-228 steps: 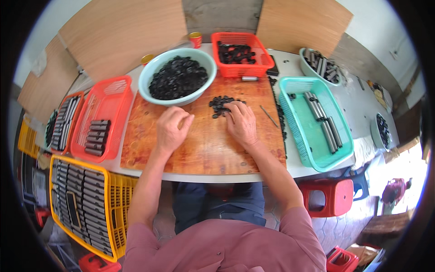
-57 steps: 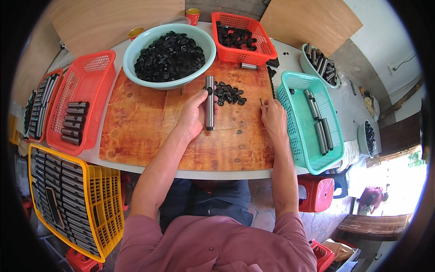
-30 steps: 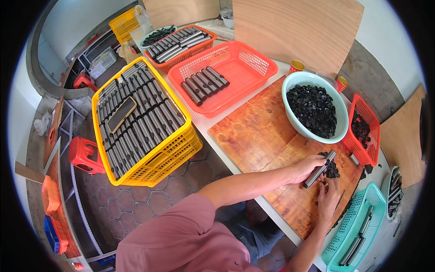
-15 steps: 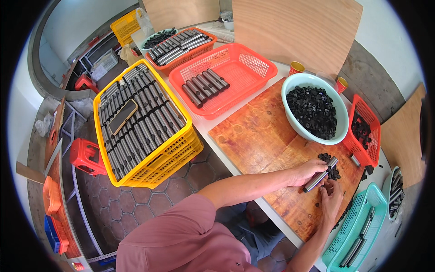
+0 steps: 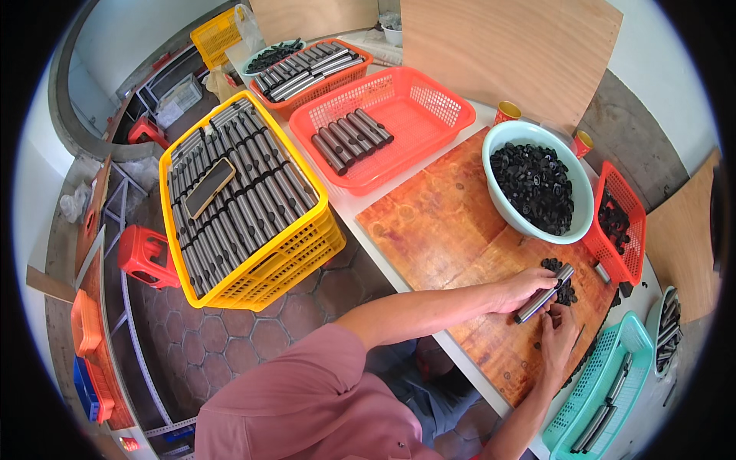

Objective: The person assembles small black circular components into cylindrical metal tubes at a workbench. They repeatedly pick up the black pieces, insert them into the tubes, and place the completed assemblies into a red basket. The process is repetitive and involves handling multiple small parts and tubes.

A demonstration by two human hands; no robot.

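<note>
My left hand [image 5: 524,290] is wrapped round a shiny metal tube [image 5: 529,310], which lies slantwise above the wooden board. Just below the tube my right hand [image 5: 560,334] has its fingers bent and drawn together; whatever they may hold is too small to make out. Beside and partly behind the tube is a small heap of black ring-like pieces [image 5: 567,294] on the board. A pale blue bowl [image 5: 494,201] full of similar black pieces stands beyond my hands.
On my left, a yellow crate [image 5: 287,261] holds rows of tubes with a phone [image 5: 210,188] on top. A red basket [image 5: 429,126] with several tubes sits at the table's far side. To the right are a teal basket [image 5: 586,395] and a small red basket [image 5: 632,257].
The whole view has shifted slightly. Both hands stay about where they were, the left still round the tube and the right close below it.
</note>
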